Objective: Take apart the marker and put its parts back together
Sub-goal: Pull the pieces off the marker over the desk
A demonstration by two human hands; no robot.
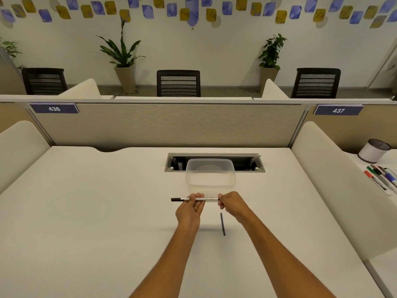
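Observation:
A thin white marker (209,199) with a black piece on its left end is held level above the white desk (96,211). My left hand (190,208) grips the barrel left of its middle, palm up. My right hand (231,204) is closed over the marker's right end, which is hidden by the fingers. A thin black rod (222,224), a loose marker part, lies on the desk just below and between my hands.
A clear plastic tub (210,176) stands right behind the marker, in front of an open cable tray (214,162). Beyond the right divider (335,186) lie several markers (381,179) and a white mesh cup (374,150). A partition wall (167,125) closes the desk's far side.

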